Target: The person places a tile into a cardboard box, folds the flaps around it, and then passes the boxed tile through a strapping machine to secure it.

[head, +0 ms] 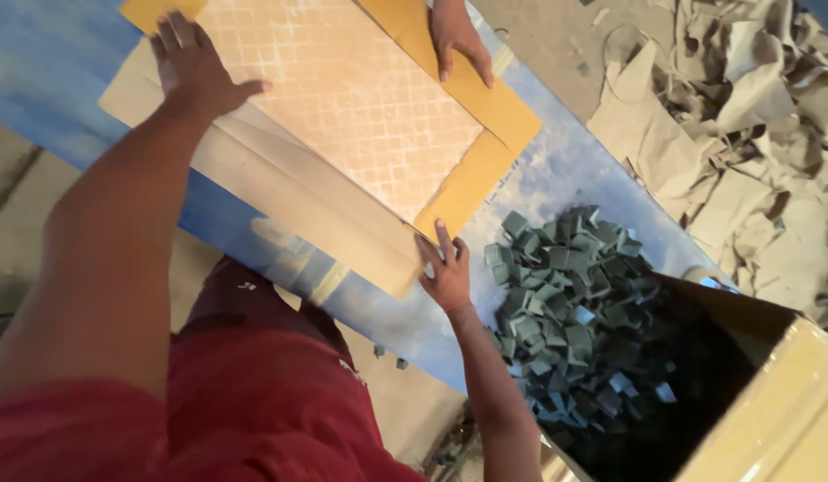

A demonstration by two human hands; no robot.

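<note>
The right hand (448,272) is nearest, with fingers spread open and the tips touching the near corner of the tan paper sheet (316,205); it grips nothing. Just to the right of it lies a heap of small grey-green corner pieces (565,312), which spills from a cardboard box (780,402). The paper lies on a blue table (574,170), under a pale tile (351,98) with a square pattern and a yellow cardboard sheet (485,143). Farther left, the left hand (195,67) lies flat and open on the tile's far left part. At the far edge, another person's hand (457,40) presses on the cardboard. Crumpled brown paper scraps (744,116) are far right.
</note>
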